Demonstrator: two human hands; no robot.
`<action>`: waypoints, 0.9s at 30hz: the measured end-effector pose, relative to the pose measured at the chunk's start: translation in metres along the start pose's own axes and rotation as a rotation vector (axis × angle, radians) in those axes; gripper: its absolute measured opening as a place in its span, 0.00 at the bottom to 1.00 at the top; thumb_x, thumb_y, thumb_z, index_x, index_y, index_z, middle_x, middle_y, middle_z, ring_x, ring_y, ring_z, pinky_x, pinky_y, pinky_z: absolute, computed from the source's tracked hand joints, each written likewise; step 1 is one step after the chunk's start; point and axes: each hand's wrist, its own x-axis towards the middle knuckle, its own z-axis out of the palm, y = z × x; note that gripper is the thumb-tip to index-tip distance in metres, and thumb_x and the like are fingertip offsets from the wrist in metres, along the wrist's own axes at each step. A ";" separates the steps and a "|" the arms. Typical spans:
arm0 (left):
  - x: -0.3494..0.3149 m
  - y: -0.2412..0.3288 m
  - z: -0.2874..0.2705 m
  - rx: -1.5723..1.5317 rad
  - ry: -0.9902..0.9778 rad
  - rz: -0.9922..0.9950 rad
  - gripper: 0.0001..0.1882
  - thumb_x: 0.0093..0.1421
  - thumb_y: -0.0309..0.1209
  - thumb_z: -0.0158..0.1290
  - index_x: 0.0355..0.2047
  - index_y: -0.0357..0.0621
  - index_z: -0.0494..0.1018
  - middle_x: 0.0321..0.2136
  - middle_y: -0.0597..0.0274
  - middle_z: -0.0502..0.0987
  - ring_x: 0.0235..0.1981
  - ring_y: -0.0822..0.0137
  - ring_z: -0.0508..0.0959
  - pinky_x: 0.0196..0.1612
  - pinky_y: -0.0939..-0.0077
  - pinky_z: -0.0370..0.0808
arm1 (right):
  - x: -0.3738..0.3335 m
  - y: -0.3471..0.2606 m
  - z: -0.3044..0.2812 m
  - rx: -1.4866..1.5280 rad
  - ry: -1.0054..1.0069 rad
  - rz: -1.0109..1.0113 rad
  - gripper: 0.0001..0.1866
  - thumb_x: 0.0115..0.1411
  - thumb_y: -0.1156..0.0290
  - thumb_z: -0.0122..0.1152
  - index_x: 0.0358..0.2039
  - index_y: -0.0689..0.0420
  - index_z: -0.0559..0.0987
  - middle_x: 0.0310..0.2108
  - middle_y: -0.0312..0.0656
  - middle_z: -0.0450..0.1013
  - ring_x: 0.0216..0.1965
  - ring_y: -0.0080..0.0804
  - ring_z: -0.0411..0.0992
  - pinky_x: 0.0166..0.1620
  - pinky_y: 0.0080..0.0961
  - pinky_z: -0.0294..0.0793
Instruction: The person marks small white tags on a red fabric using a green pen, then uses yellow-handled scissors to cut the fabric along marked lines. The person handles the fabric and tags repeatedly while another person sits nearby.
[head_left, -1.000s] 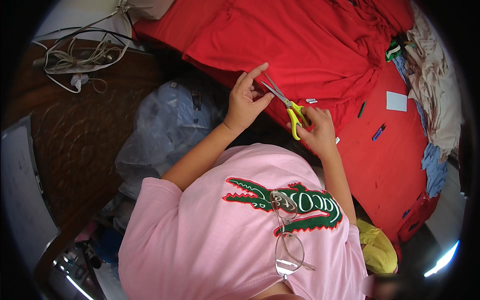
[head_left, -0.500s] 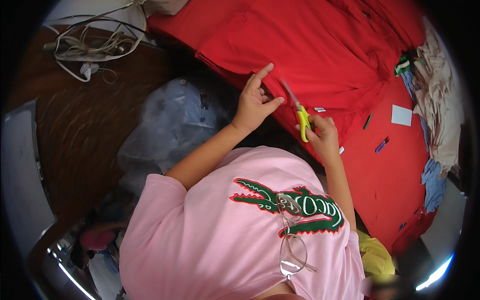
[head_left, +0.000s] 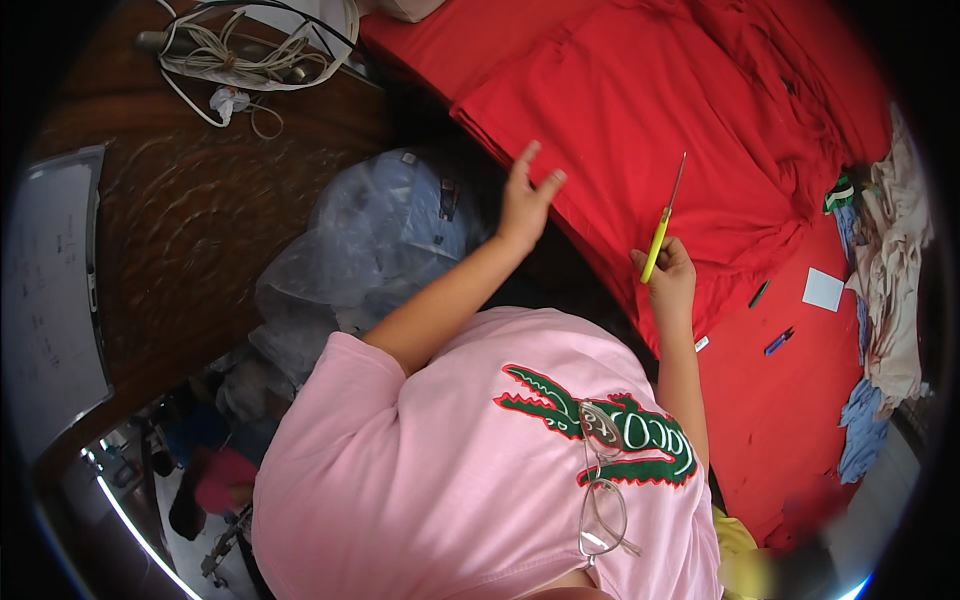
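A red garment (head_left: 640, 110) lies spread in loose folds in front of me, reaching the table's near left edge. My right hand (head_left: 672, 272) is closed round the yellow handles of a pair of scissors (head_left: 657, 240). The scissors are seen edge-on, blades pointing away from me above the red fabric. At the garment's left edge is my left hand (head_left: 526, 208), fingers apart and holding nothing. Whether its fingertips touch the cloth I cannot tell.
On the red tabletop (head_left: 770, 420) lie a white square card (head_left: 823, 289), a blue cutter-like tool (head_left: 778, 341) and a small dark green stick (head_left: 759, 294). Beige cloth (head_left: 893, 290) is heaped at right. Left are a plastic-wrapped blue bundle (head_left: 400, 205) and coiled cables (head_left: 235, 65).
The scissors have turned from pointing up-left to pointing up and slightly right. My left hand has drawn back leftward from the garment's edge. The view has shifted a little.
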 end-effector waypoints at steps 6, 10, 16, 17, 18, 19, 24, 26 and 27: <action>0.068 0.030 -0.049 -0.191 0.097 -0.048 0.31 0.67 0.22 0.59 0.70 0.45 0.67 0.52 0.67 0.78 0.41 0.78 0.78 0.39 0.83 0.77 | -0.013 0.003 -0.009 0.251 0.108 0.034 0.12 0.62 0.79 0.74 0.39 0.59 0.76 0.30 0.30 0.75 0.32 0.13 0.72 0.34 0.13 0.66; 0.091 0.049 -0.074 -0.250 0.188 0.082 0.34 0.68 0.22 0.58 0.73 0.42 0.61 0.57 0.63 0.74 0.45 0.73 0.78 0.46 0.78 0.78 | -0.021 0.006 -0.046 0.291 0.374 -0.110 0.13 0.63 0.78 0.72 0.45 0.59 0.77 0.40 0.35 0.76 0.39 0.20 0.76 0.43 0.19 0.74; 0.104 0.048 -0.076 -0.183 0.018 -0.054 0.29 0.70 0.22 0.56 0.70 0.41 0.65 0.53 0.60 0.76 0.44 0.71 0.80 0.47 0.70 0.81 | -0.056 0.040 -0.055 -0.566 0.385 -0.322 0.28 0.49 0.67 0.85 0.45 0.62 0.76 0.39 0.47 0.77 0.40 0.41 0.75 0.46 0.35 0.75; 0.107 0.051 -0.074 -0.160 -0.018 -0.099 0.27 0.70 0.23 0.56 0.69 0.40 0.67 0.50 0.61 0.78 0.42 0.71 0.80 0.46 0.70 0.82 | -0.059 0.034 -0.041 -0.691 0.371 -0.349 0.28 0.48 0.68 0.83 0.46 0.62 0.76 0.40 0.48 0.76 0.42 0.46 0.75 0.46 0.39 0.76; 0.110 0.055 -0.073 -0.107 -0.036 -0.113 0.24 0.70 0.23 0.57 0.66 0.40 0.71 0.47 0.62 0.80 0.40 0.72 0.80 0.44 0.71 0.82 | -0.061 0.031 -0.028 -0.817 0.355 -0.374 0.28 0.47 0.70 0.82 0.46 0.62 0.76 0.41 0.50 0.76 0.43 0.51 0.75 0.46 0.43 0.76; 0.112 0.056 -0.072 -0.055 -0.051 -0.129 0.21 0.70 0.24 0.57 0.62 0.40 0.74 0.44 0.63 0.81 0.38 0.73 0.80 0.42 0.73 0.82 | -0.062 0.034 -0.020 -0.878 0.323 -0.331 0.26 0.49 0.73 0.78 0.48 0.63 0.77 0.43 0.53 0.77 0.46 0.57 0.76 0.48 0.45 0.76; 0.153 0.065 -0.087 0.113 0.200 0.042 0.11 0.70 0.24 0.56 0.48 0.36 0.84 0.42 0.64 0.85 0.38 0.74 0.81 0.42 0.78 0.81 | -0.081 0.075 -0.060 -0.485 0.740 -0.046 0.17 0.53 0.84 0.66 0.44 0.64 0.80 0.35 0.49 0.79 0.39 0.44 0.79 0.46 0.39 0.78; 0.174 0.076 -0.094 0.094 0.194 0.056 0.11 0.69 0.24 0.55 0.48 0.34 0.84 0.43 0.63 0.85 0.40 0.72 0.82 0.47 0.77 0.80 | -0.103 0.092 -0.096 -0.408 0.854 -0.050 0.13 0.59 0.85 0.64 0.45 0.64 0.79 0.36 0.41 0.80 0.38 0.28 0.78 0.44 0.30 0.79; 0.187 0.078 -0.094 0.078 0.176 0.046 0.12 0.69 0.24 0.56 0.48 0.34 0.84 0.43 0.61 0.86 0.42 0.71 0.82 0.49 0.76 0.80 | -0.109 0.100 -0.112 -0.168 0.839 -0.045 0.13 0.60 0.84 0.65 0.45 0.63 0.79 0.36 0.40 0.80 0.37 0.25 0.77 0.42 0.26 0.78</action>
